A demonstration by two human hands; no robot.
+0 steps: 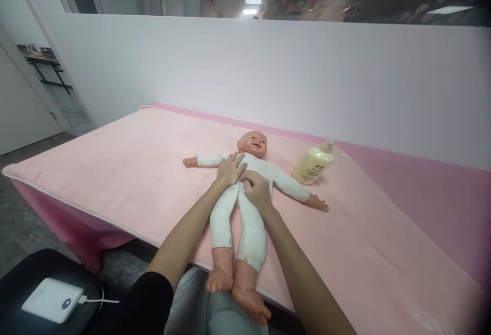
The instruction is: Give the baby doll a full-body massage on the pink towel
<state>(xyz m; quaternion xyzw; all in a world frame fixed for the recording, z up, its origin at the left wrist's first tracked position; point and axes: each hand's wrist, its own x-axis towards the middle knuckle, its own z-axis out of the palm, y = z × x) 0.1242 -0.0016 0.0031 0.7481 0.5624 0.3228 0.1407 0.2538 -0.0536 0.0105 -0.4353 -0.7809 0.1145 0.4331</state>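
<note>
A baby doll (251, 243) with a white cloth body lies on its back, its head away from me and its arms spread. Flat on its upper belly rests my left hand (230, 170), fingers stretched out towards the chest. Close beside it, my right hand (257, 187) touches the lower belly with its fingers curled in. Whether anything is between those fingers is hidden. The doll's feet stick out over the near table edge, above my lap. To the right, near the doll's outstretched arm, a yellow pump bottle (312, 165) leans at a tilt in the picture.
A pale pink blanket (134, 171) covers the table over a darker pink cloth (433, 181). Behind the table stands a white partition wall (268, 74) with glass above. At the lower left, a white power bank (53, 299) with a cable lies on a black chair (38, 266).
</note>
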